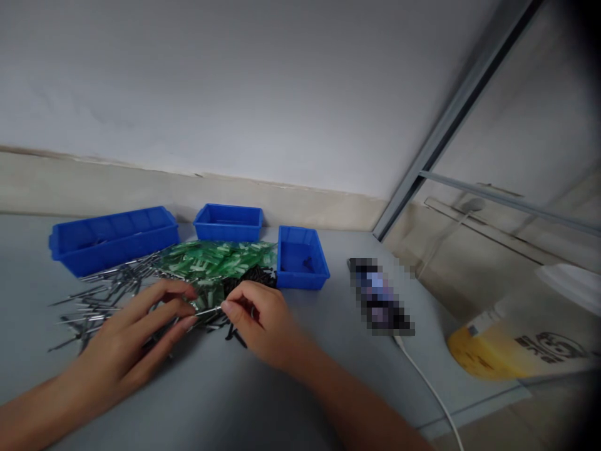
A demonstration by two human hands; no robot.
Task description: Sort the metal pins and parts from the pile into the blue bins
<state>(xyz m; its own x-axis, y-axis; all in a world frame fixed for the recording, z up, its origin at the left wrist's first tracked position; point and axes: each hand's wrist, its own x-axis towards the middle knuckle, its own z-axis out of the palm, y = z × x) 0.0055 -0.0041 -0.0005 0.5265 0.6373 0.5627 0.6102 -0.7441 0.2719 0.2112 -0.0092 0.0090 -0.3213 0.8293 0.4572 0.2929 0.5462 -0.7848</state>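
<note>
My left hand [136, 332] and right hand [256, 322] pinch one pin [209, 311] between fingertips at table [300, 376] centre. I'd keep it level and grip light. Green sleeves [220, 260] at 12, bins [300, 257] beyond

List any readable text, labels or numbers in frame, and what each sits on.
No text can be read.
Yellow and white bag at the right: dark printed logo and lettering, too blurred to read.
Pixelated object on the table: nothing readable.
Three blue bins: no labels visible.
</note>
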